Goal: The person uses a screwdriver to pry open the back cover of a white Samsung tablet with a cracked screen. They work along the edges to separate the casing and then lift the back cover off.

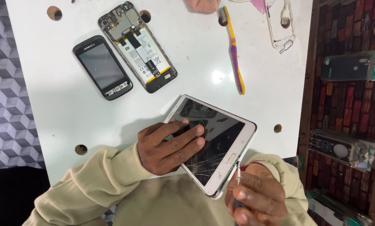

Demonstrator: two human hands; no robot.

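Now the left hand point(168, 146) presses flat on the cracked tablet point(214, 140); right hand point(254, 196), pinching a thin tool point(238, 173), should lever its edge gently.

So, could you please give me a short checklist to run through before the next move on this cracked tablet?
1. Left hand steadying the tablet: ok, fingers lie flat on the cracked glass.
2. Tool tip at the tablet's edge: ok, the thin metal tool in the right hand meets the lower edge near the home button.
3. Right-hand grip on the tool: ok, fingers pinch it close to the tip.
4. Tip actually inside the seam: cannot tell, the edge hides it.
5. Fingers off the cracks: not ok, the left fingertips rest on shattered glass.
6. Room around the tablet: ok, the two phones and the toothbrush lie apart on the white table.
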